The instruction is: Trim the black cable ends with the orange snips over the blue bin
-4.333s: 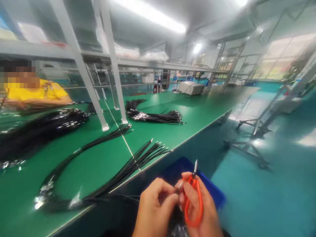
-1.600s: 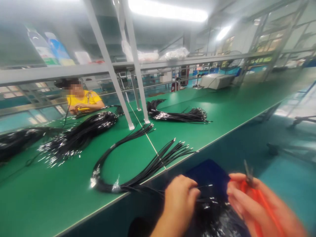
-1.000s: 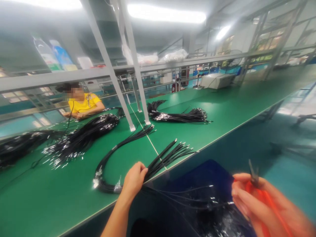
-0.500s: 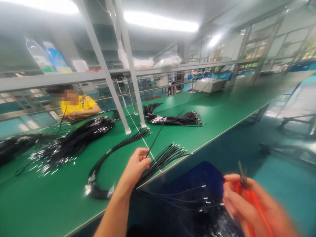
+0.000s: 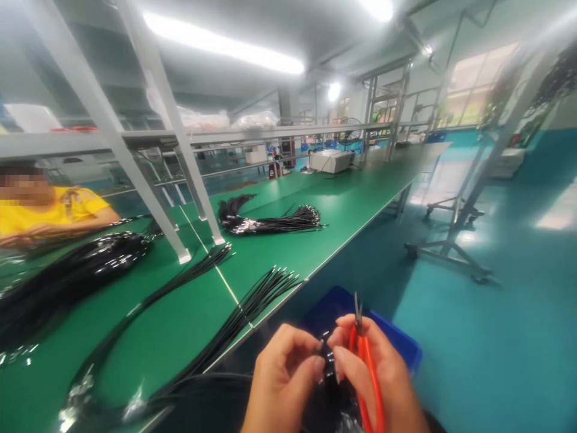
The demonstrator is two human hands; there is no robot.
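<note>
I have both hands raised together at the bottom centre of the head view, just off the near edge of the green table (image 5: 360, 207). My left hand (image 5: 286, 382) comes up from below, wrist low, fingers bent toward the right; its thumb and index finger are drawn into a narrow pinch on a small dark piece (image 5: 321, 347), too small for me to identify. My right hand (image 5: 387, 367) faces it, leaning inward with the fingers curled, its thumb and index fingertips near the left hand's pinch. That grip also carries the orange-handled scissors (image 5: 359, 328), blades pointing up above the fingers and handles running down along the palm. The blade tips look slightly parted.

Beneath my hands I see shiny dark material (image 5: 331, 400), partly hidden, and behind it a blue bin (image 5: 401, 343), below table height. To the left, a long curved cable bundle (image 5: 265, 294) lies on the table, its fanned ends close to the edge. A second black bundle (image 5: 288, 224) rests farther back, beyond the shelf posts (image 5: 192, 156), and a large cable pile (image 5: 90, 264) sits at the far left, in front of a person in yellow (image 5: 79, 207).
</note>
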